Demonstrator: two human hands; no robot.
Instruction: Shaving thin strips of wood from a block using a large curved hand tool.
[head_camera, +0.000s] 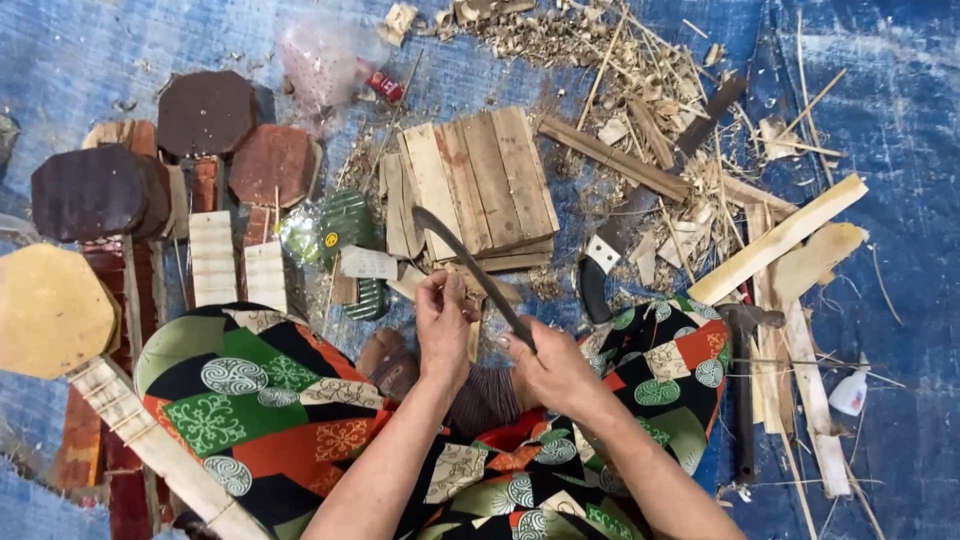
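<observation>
Both hands met just below the stack of wooden slats (480, 185): the right hand (555, 370) gripped a curved dark knife (470, 265), the left hand (442, 325) pinched a small wood piece (462, 290) against its blade. Whittling seemed underway; the next cut called for a steady, controlled stroke clear of the fingers.

Bare blue tarp (90, 50) lies open at eleven o'clock and at far three. A stack of wooden slats (480, 185) blocks twelve, wood shavings (640, 90) clutter one, and unfinished wooden instruments (120, 200) crowd nine.
</observation>
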